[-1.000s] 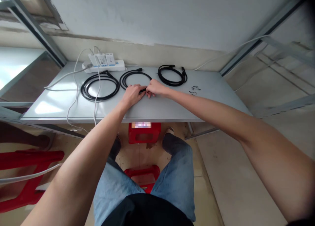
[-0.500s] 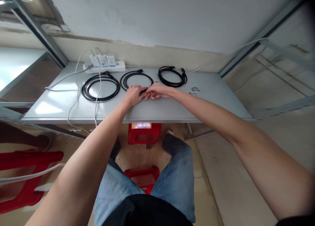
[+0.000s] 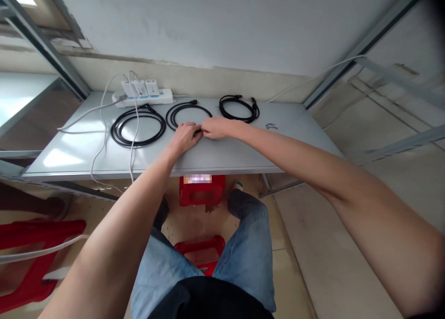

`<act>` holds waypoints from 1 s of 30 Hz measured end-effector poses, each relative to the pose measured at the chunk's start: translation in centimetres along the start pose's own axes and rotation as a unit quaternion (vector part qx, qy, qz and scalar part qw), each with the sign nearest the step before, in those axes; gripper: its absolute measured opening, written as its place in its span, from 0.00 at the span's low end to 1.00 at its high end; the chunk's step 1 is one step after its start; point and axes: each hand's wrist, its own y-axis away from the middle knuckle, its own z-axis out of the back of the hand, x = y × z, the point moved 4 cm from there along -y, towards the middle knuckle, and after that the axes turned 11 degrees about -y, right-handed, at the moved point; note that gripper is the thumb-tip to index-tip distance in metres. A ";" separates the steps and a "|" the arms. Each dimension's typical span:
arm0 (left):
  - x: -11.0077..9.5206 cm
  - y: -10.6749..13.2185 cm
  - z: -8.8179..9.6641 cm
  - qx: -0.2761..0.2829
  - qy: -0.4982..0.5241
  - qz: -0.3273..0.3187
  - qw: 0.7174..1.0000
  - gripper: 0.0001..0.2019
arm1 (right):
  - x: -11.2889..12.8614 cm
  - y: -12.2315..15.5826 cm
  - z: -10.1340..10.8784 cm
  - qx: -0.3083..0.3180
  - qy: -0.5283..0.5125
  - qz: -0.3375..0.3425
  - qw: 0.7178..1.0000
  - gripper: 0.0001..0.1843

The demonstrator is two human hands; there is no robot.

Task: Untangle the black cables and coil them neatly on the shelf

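Observation:
A coiled black cable (image 3: pixel 194 106) with a plug at its far end lies in the middle of the metal table. My left hand (image 3: pixel 186 136) is closed over the near side of this coil. Right beside it, my right hand (image 3: pixel 217 127) is pinched against the same part, back of the hand up; whatever is between its fingertips is hidden. Another black cable coil (image 3: pixel 139 143) rests to the left, and a third coil (image 3: pixel 238 117) sits behind my right hand. Several thin black tie-like pieces (image 3: pixel 271 126) lie to the right, beyond my forearm.
A white power strip (image 3: pixel 167 96) with plugged-in adapters stands at the back left. White cords (image 3: pixel 103 124) run from it over the left coil and the table's front edge (image 3: pixel 79 175). A red stool (image 3: pixel 201 194) is under the table; metal posts (image 3: pixel 330 47) frame the sides.
My right hand has turned over, its fingers now curled down against the coil near my left hand. The whole view has shifted slightly; the coils stay in place.

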 end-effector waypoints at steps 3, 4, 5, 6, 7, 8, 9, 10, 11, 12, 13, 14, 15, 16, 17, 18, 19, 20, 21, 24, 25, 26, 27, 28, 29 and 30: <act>0.0 -0.1 -0.2 0.000 0.000 -0.003 1.000 0.17 | 1.3 0.3 0.4 0.005 0.139 0.027 0.990 0.16; 0.0 -0.1 -0.2 0.000 0.001 -0.003 1.000 0.17 | 1.6 0.4 0.5 0.010 0.162 0.035 0.986 0.16; 0.0 0.0 -0.1 0.000 0.000 -0.002 1.000 0.17 | 1.7 0.4 0.6 0.012 0.176 0.042 0.983 0.16; -0.1 0.0 0.0 0.000 0.000 -0.001 1.000 0.17 | 1.8 0.4 0.7 0.011 0.183 0.048 0.982 0.16; -0.2 0.0 0.1 0.001 -0.002 0.000 1.000 0.17 | 1.7 0.3 0.9 0.007 0.182 0.051 0.982 0.16; -0.2 0.0 0.2 0.001 -0.004 0.000 1.000 0.18 | 1.6 0.3 1.1 0.001 0.176 0.051 0.983 0.16; -0.3 0.1 0.3 0.002 -0.006 0.001 1.000 0.18 | 1.3 0.2 1.2 -0.006 0.164 0.046 0.985 0.16; -0.4 0.1 0.4 0.003 -0.008 0.002 1.000 0.19 | 0.9 0.2 1.3 -0.014 0.148 0.039 0.988 0.16; -0.5 0.2 0.5 0.005 -0.010 0.003 1.000 0.19 | 0.5 0.2 1.3 -0.022 0.131 0.032 0.991 0.17; -0.5 0.2 0.5 0.006 -0.012 0.004 1.000 0.20 | 0.2 0.2 1.2 -0.029 0.115 0.025 0.993 0.17; -0.5 0.2 0.5 0.007 -0.014 0.004 1.000 0.20 | -0.2 0.3 1.1 -0.034 0.101 0.021 0.994 0.18; -0.5 0.2 0.5 0.007 -0.014 0.003 1.000 0.20 | -0.4 0.4 0.8 -0.038 0.091 0.018 0.995 0.18; -0.5 0.2 0.5 0.005 -0.013 0.003 1.000 0.21 | -0.7 0.5 0.5 -0.045 0.085 0.016 0.995 0.18; -0.5 0.2 0.5 0.004 -0.011 0.002 1.000 0.21 | -0.8 0.8 0.2 -0.054 0.083 0.014 0.995 0.18; -0.5 0.2 0.4 0.002 -0.008 0.002 1.000 0.21 | -0.9 1.0 -0.1 -0.065 0.084 0.012 0.994 0.18; -0.4 0.2 0.4 0.002 -0.005 0.002 1.000 0.21 | -1.0 1.3 -0.4 -0.077 0.089 0.012 0.993 0.18; -0.4 0.2 0.4 0.001 -0.003 0.002 1.000 0.21 | -0.9 1.5 -0.7 -0.089 0.098 0.015 0.991 0.19; -0.4 0.2 0.4 0.001 -0.002 0.002 1.000 0.21 | -0.8 1.8 -1.0 -0.100 0.110 0.020 0.989 0.19; -0.4 0.2 0.3 0.002 -0.003 0.001 1.000 0.21 | -0.8 2.0 -1.2 -0.110 0.124 0.024 0.986 0.19; -0.3 0.1 0.1 0.003 -0.008 -0.004 1.000 0.21 | -0.6 2.3 -1.8 -0.136 0.169 0.029 0.976 0.19; -0.3 0.1 0.0 0.002 -0.007 -0.004 1.000 0.21 | -0.6 2.2 -2.0 -0.141 0.184 0.034 0.972 0.20; -0.3 0.1 -0.1 0.000 -0.006 -0.005 1.000 0.21 | -0.5 2.1 -2.0 -0.143 0.201 0.045 0.968 0.21; -0.2 0.1 -0.2 -0.002 -0.003 -0.006 1.000 0.21 | -0.5 2.0 -2.1 -0.143 0.218 0.062 0.964 0.22; -0.1 0.1 -0.2 -0.003 0.000 -0.006 1.000 0.21 | -0.4 1.9 -2.1 -0.143 0.235 0.086 0.958 0.22; -0.1 0.1 -0.3 -0.003 0.001 -0.006 1.000 0.20 | -0.3 1.7 -2.0 -0.143 0.251 0.113 0.951 0.22; -0.1 0.1 -0.4 -0.001 0.002 -0.006 1.000 0.20 | -0.2 1.6 -1.9 -0.143 0.267 0.141 0.943 0.22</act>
